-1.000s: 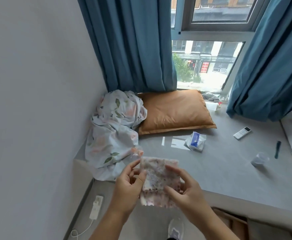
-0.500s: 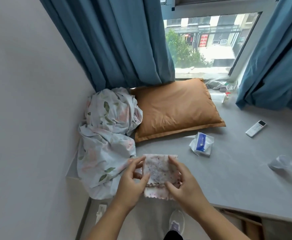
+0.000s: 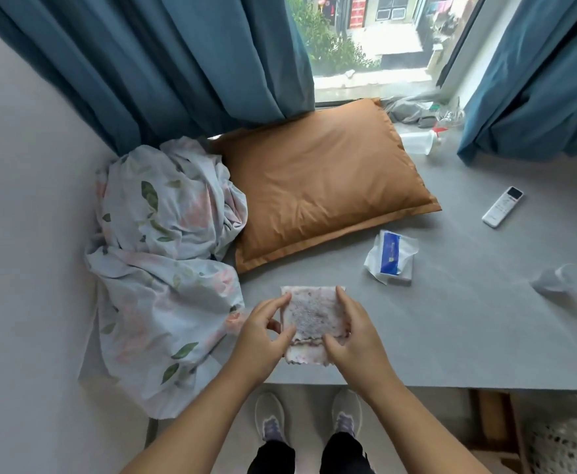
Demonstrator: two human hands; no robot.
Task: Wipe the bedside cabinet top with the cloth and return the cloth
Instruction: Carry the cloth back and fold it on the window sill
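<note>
A grey table [image 3: 451,336] under the window carries a floral sheet [image 3: 164,268] and an orange pillow [image 3: 321,186], and above its near edge the left hand [image 3: 263,340] and right hand [image 3: 355,336] each pinch a side of the folded, speckled cloth [image 3: 309,316].

Domestic bedroom — orange pillow [image 3: 321,179] at 12 o'clock, crumpled floral bedsheet [image 3: 164,254] at 10, blue curtains [image 3: 150,59] framing street-facing window [image 3: 376,39].
</note>
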